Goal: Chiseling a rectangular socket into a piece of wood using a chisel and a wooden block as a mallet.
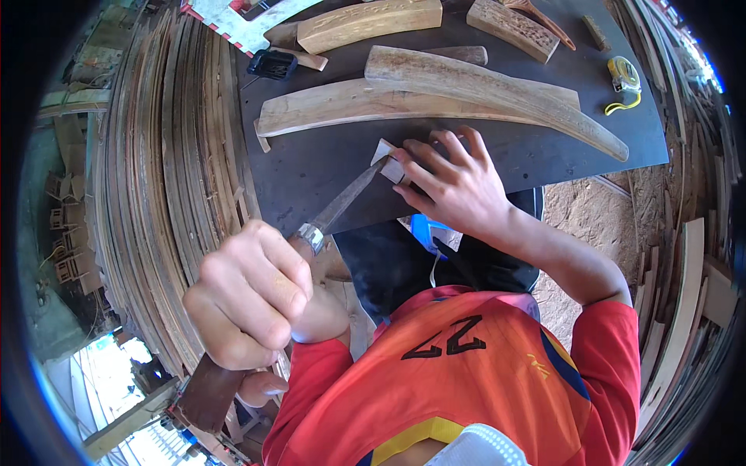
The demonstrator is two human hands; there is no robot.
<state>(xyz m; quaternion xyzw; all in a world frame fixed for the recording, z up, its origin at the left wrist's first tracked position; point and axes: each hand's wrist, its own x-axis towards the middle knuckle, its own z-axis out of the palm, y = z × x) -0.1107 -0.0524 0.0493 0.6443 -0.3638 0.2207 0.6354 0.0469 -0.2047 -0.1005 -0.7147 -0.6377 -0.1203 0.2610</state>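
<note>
My left hand (249, 295) is closed round the brown wooden handle of a chisel (346, 203). The tool has a metal ferrule, and its dark blade narrows toward the tip. That tip meets a small pale wooden block (394, 172) near the front edge of the dark table (303, 175). With fingers bent and a little apart, my right hand (454, 179) presses the block against the tabletop from the right. Fingers partly hide the block, so its full shape cannot be made out.
Beyond my hands lie curved wooden pieces (497, 87) and shorter timber blocks (369, 27). A yellow tape measure (623, 74) sits at the right, a small black tray (272, 64) at the left, a brush (544, 19) at the back. Stacked boards (167, 155) line the left side.
</note>
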